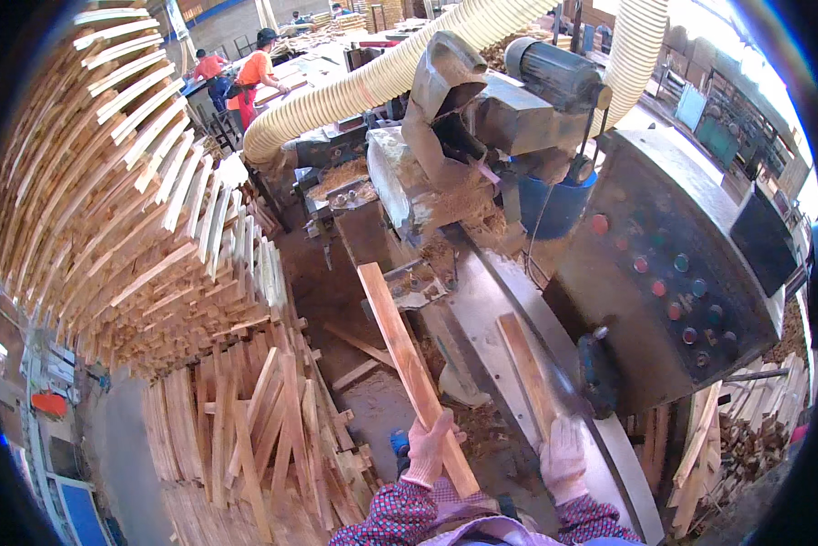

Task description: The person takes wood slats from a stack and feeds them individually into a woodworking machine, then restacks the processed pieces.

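My left hand (428, 445), in a knitted glove, grips a long wooden strip (402, 345) near its lower end. That strip slants up and away to the left, held in the air beside the machine. My right hand (564, 454), gloved too, lies over the near end of a second wooden strip (523, 368). This one rests flat on the metal infeed table (480, 307) of a woodworking machine, alongside its metal fence (518, 293). Under my right hand, the strip's end is hidden. The cutter housing (443, 184) at the table's far end is covered with wood shavings.
Tall stacks of wooden strips (142, 273) rise on the left, with looser strips (265, 423) lower down. At right stands a control panel (661, 286) with several buttons. A ribbed dust hose (354, 89) arches behind. Two people (255, 72) work at a far table.
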`<state>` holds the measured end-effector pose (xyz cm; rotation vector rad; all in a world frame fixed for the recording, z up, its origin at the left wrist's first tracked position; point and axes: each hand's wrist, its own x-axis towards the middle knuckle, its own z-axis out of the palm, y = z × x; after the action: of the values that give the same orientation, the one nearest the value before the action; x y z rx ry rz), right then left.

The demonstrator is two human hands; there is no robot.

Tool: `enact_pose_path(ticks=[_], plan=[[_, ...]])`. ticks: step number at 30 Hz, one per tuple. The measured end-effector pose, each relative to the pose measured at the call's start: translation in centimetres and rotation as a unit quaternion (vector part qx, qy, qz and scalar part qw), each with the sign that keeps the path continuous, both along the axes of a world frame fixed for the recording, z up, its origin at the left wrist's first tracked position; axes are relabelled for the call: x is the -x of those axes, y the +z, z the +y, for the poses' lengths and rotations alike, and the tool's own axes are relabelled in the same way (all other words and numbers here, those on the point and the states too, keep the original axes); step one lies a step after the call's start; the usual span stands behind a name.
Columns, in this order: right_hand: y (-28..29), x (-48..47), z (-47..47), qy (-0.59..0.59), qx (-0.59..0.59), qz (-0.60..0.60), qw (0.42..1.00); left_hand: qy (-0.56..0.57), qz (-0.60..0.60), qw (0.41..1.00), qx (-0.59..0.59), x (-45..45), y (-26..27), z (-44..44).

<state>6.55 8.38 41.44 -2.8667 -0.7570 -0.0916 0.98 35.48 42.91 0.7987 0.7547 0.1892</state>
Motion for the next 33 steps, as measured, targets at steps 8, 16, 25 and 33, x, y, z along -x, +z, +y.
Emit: enact_pose_path(ticks=[8, 16, 25, 33], plan=[[-4.0, -26.0, 19.0, 0.080, 0.070, -0.110, 0.988, 0.027, 0.076, 0.997, 0.000, -1.1, -1.1, 6.0], [-0.8, -19.9, 22.4, 0.169, -0.573, 0.438, 0.672, 0.102, -0.118, 0.985, -0.067, -3.4, 0.8, 5.7], [2.4, 0.9, 4.8, 0.035, -0.283, 0.282, 0.916, -0.221, -0.113, 0.909, -0.334, 1.7, 0.8, 0.0], [-0.5, 1.3, -5.5, 0.052, 0.037, 0.034, 0.997, -0.185, 0.578, 0.638, -0.474, 16.2, -14.3, 13.7]])
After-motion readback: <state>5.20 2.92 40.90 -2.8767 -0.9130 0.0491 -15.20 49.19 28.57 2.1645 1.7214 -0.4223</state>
